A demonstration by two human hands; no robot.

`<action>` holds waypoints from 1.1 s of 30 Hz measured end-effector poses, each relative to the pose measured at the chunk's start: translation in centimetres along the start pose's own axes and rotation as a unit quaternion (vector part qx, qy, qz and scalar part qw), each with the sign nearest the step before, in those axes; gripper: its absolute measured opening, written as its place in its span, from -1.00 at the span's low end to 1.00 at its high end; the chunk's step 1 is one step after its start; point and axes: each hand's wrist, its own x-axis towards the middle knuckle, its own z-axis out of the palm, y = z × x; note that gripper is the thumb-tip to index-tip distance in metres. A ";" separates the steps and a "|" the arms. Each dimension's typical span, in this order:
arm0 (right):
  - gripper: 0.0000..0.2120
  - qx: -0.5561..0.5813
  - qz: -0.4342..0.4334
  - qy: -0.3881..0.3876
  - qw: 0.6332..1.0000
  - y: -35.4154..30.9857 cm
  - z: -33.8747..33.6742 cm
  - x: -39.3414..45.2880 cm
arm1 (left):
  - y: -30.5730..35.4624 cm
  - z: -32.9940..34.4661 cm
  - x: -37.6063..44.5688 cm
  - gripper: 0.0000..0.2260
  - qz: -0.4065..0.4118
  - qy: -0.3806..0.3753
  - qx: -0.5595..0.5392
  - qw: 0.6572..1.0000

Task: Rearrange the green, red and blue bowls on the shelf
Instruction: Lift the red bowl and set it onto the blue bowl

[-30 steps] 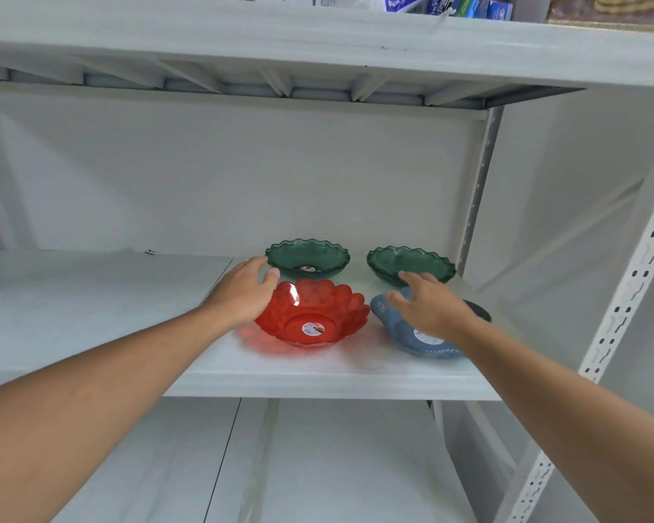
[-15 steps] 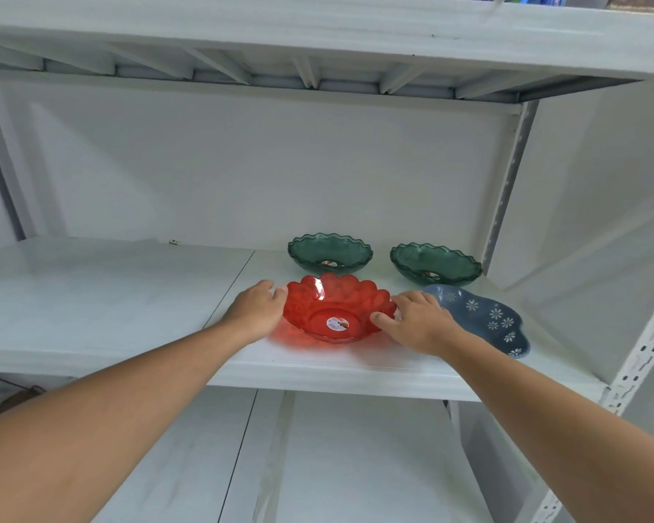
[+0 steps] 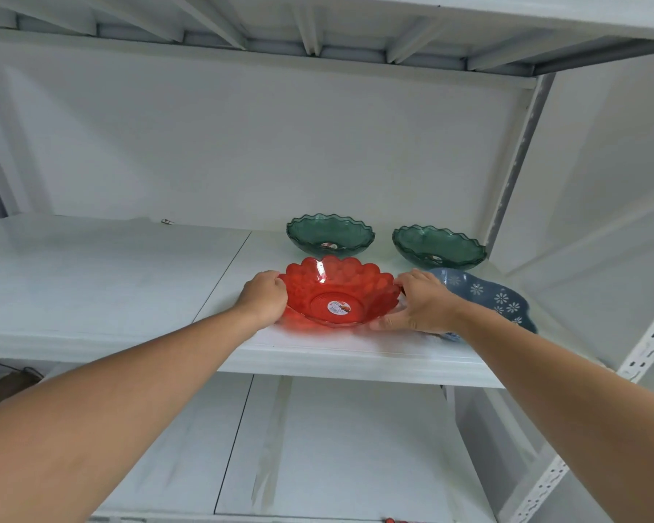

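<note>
Left hand (image 3: 264, 297) grips the left rim of the red bowl (image 3: 338, 292), fingers curled around its scalloped edge; right hand (image 3: 418, 302) clasps the right rim likewise. The red bowl sits near the shelf (image 3: 110, 281) front edge. Behind it stand two green bowls (image 3: 330, 235) (image 3: 438, 247); touching or just right of it lies the blue bowl (image 3: 495, 296). Judged thin, translucent plastic: light, stiff, somewhat slick, best held at opposite rims. Open shelf left of the red bowl allows movement; the front edge is close.
</note>
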 end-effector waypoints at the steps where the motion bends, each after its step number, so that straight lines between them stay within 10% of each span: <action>1: -0.09 0.018 -0.005 0.008 1.000 0.1 0.1 0.2 | 0.2 0.1 0.0 -0.70 -0.005 0.003 -0.008 1.000; 17: -0.64 0.181 0.015 0.109 0.977 4.9 -9.1 -6.8 | 12.8 2.4 0.8 -0.67 0.055 -0.036 -0.121 0.990; 22: -0.05 0.179 0.098 0.120 0.972 9.8 -9.8 -10.8 | 15.4 8.1 0.8 -0.65 0.089 -0.077 -0.091 0.989; 33: -0.03 0.238 0.126 0.122 0.955 14.0 -8.4 -13.6 | 17.4 12.8 -0.8 -0.68 0.118 -0.065 -0.011 0.991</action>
